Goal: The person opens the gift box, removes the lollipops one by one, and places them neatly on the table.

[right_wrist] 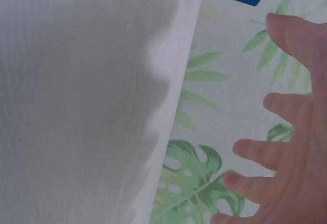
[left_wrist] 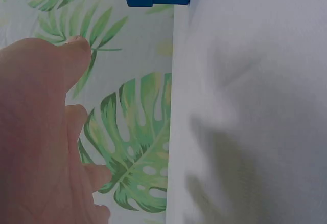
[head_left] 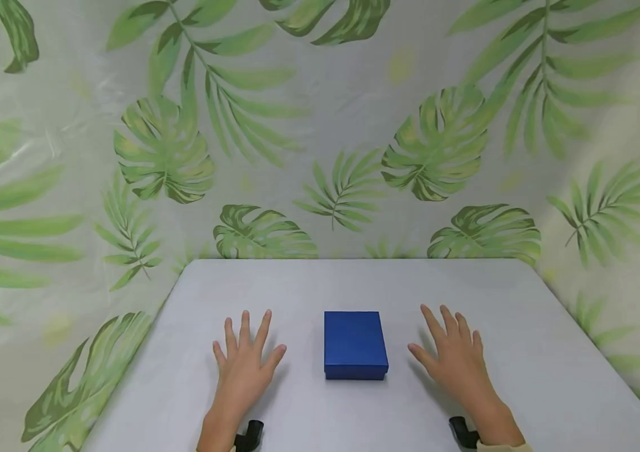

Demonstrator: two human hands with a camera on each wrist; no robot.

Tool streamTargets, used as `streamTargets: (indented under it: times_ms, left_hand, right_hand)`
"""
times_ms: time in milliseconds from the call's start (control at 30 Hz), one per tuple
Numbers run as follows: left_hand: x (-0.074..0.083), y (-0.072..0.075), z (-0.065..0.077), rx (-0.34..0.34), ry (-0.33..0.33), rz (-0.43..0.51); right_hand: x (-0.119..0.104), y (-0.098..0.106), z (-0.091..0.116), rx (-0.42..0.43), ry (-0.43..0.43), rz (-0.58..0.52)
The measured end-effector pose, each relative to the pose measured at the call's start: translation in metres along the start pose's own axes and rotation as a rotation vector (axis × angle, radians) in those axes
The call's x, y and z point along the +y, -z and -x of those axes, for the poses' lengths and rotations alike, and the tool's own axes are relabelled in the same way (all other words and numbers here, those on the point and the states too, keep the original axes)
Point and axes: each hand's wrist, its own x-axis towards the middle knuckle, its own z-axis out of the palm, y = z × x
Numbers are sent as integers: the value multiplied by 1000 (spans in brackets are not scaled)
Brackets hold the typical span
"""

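Box (head_left: 356,340), gaps to hands (head_left: 244,369) (head_left: 458,361), table edges (head_left: 354,261)

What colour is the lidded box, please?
The lidded box is plain blue, shown best in the head view.

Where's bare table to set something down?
Free: white round-cornered tabletop beyond the blue rectangular box, up to the far edge; nearside of the box; outside bare left hand and bare right hand. Crowded: narrower gaps between box and hands.

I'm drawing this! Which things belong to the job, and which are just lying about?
Probably the job:
blue box
left hand
right hand
(hands either side, not touching it)

Just around:
white table
leafy sheet behind
black wrist pieces
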Motion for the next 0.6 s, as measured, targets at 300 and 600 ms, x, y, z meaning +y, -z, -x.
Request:
streamTargets:
  times_ms: [300, 600]
  left_hand:
    - [16, -4, 2, -63, -22, 285]
    - [42, 1, -3, -109, -55, 574]
  right_hand:
    - [-10, -4, 5, 65, 21, -161]
    - [-31, -3, -3, -16, 33, -339]
